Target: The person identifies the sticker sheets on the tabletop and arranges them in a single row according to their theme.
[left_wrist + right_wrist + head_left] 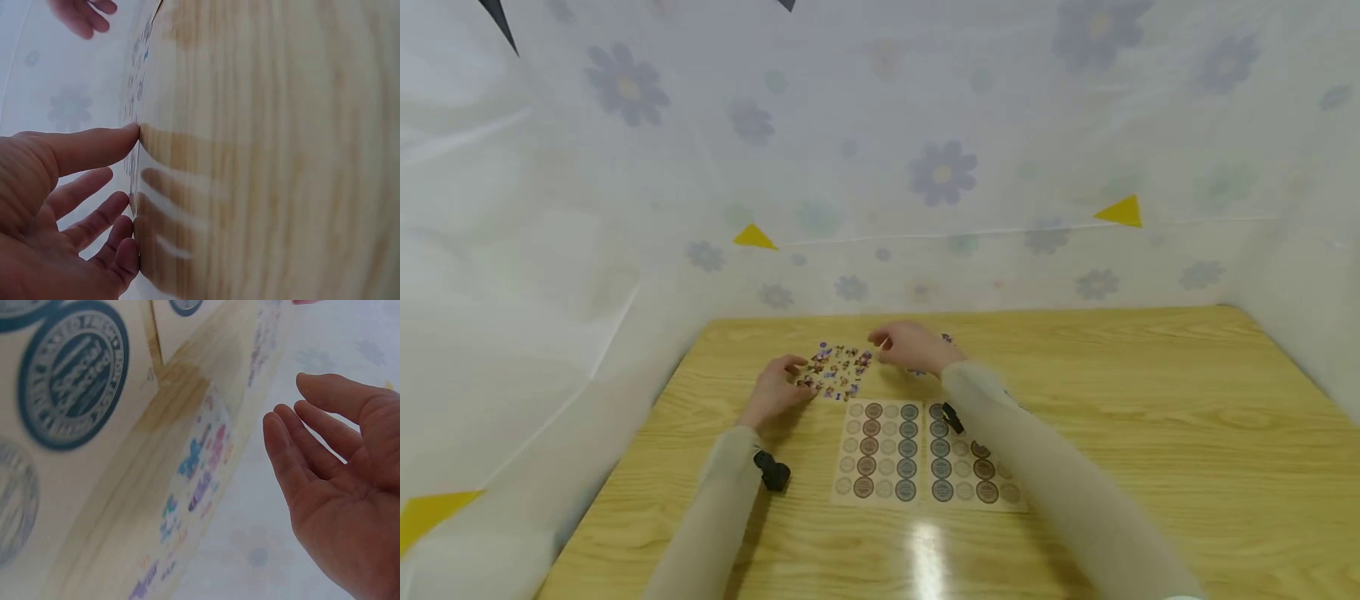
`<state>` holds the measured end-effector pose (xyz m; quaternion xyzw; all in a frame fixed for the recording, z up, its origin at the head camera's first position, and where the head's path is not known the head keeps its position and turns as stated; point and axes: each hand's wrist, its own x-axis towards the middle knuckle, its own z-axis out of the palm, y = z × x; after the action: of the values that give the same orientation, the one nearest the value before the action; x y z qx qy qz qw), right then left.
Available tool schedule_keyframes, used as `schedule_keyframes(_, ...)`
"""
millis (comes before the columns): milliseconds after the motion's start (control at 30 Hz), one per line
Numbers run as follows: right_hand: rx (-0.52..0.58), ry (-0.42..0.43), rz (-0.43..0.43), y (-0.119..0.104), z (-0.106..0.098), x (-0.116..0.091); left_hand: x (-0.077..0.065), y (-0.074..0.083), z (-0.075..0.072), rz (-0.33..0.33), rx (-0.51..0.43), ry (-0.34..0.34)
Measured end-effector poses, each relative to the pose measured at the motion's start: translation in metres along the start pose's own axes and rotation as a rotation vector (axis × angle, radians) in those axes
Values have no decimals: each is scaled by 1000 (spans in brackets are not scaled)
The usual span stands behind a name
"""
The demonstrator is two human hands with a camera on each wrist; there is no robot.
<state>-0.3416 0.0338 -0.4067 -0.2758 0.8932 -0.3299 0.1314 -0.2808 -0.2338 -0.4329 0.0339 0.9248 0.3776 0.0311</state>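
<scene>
A sheet of small colourful cartoon stickers (852, 385) lies toward the back of the table. My left hand (775, 390) rests at that sheet's left edge, thumb and fingers spread apart. In the left wrist view, the left fingertips (133, 128) touch down on the surface by the sheet. Just right of the sheet, my right hand (913, 346) hovers with fingers loosely bent and nothing in them. Below it lies a second sticker sheet (194, 469) with blue, pink and purple figures, mostly hidden by the hand and sleeve in the head view.
Two sheets of round seal labels lie side by side nearer me, the left sheet (889, 502) in full view and the right sheet (951, 503) partly covered by my right forearm. A pale flowered curtain (865, 183) hangs behind the wooden table (1165, 400).
</scene>
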Motion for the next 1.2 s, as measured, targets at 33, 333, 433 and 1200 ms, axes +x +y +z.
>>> schedule_keyframes(33,-7,-2,12,-1,3,5,0,0,-1,2,2,3)
schedule_keyframes(333,-69,4,103,-11,20,20,-6,2,0,-14,-21,-16)
schedule_keyframes(433,-95,4,106,-16,23,20,-7,3,0,-28,-32,-10)
schedule_keyframes(1200,-5,-15,-16,-14,28,29,-3,11,1,-127,-113,-32)
